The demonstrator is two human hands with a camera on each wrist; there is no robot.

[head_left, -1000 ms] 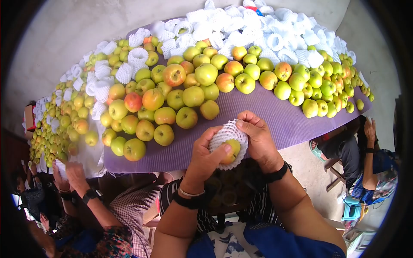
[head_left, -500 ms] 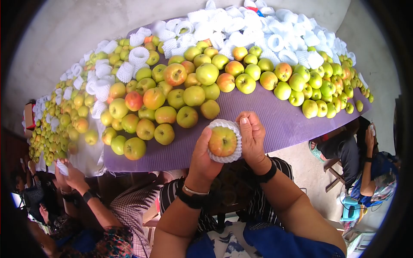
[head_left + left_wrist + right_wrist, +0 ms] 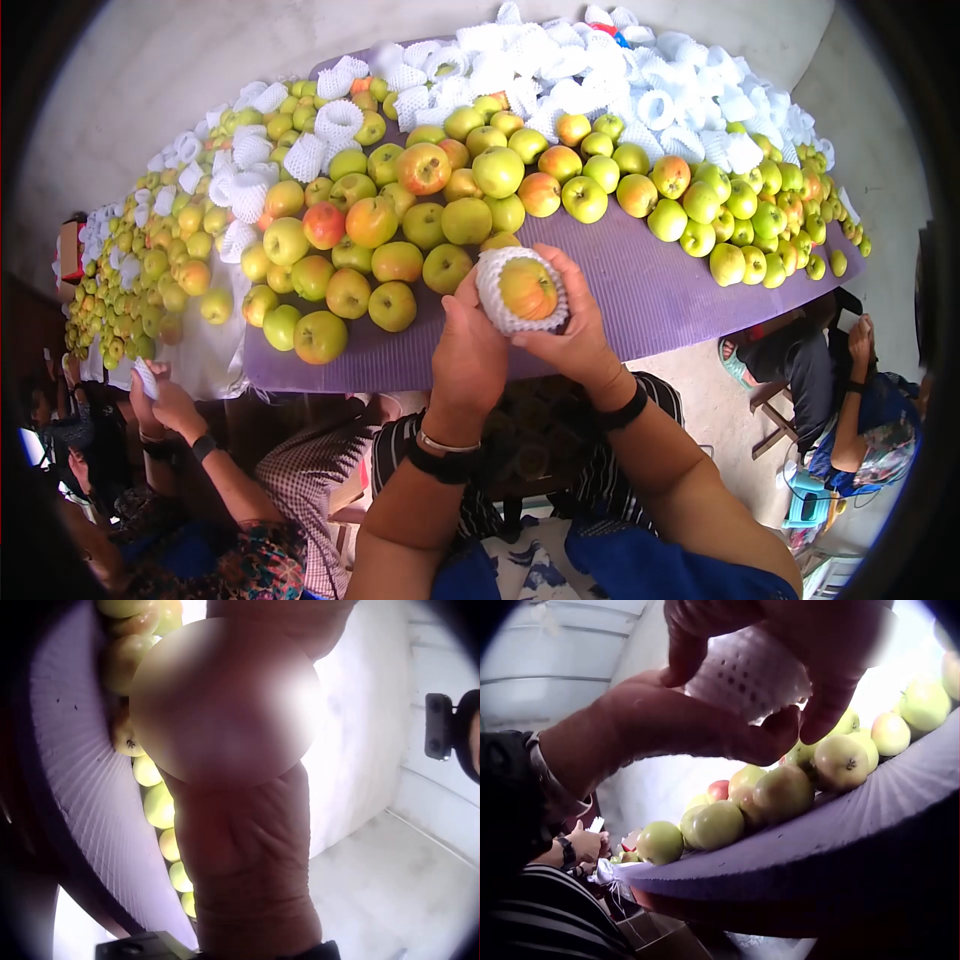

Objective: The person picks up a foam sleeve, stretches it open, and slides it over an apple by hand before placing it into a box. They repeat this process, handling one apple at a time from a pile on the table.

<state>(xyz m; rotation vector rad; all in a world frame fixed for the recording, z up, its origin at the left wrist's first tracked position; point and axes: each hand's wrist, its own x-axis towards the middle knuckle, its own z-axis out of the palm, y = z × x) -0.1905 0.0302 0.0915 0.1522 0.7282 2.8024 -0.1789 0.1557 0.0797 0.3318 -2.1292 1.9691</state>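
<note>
An apple [image 3: 527, 289] sits inside a white foam net [image 3: 494, 290], its yellow-red face showing through the net's opening. The right hand [image 3: 580, 335] grips the netted apple from the right, thumb below and fingers behind. On the other side, the left hand [image 3: 470, 352] is against the net, its fingers partly hidden. In the right wrist view the net [image 3: 748, 671] lies between both hands, the right hand [image 3: 780, 645] over it and the left hand [image 3: 675, 720] under it. A blurred round patch covers part of the left wrist view, above the left palm [image 3: 244, 840].
Loose apples [image 3: 466, 221] spread over the purple corrugated table cover [image 3: 620, 270], with white foam nets [image 3: 560, 60] heaped along the back. Other people sit at the left [image 3: 225, 475] and the right [image 3: 870, 420]. A blue stool [image 3: 806, 500] stands at the lower right.
The apple, seen partly covered and then facing up in the net, is now turned and slightly higher. The right hand has moved from the net's edge to a grip around it; the left hand's hold has loosened.
</note>
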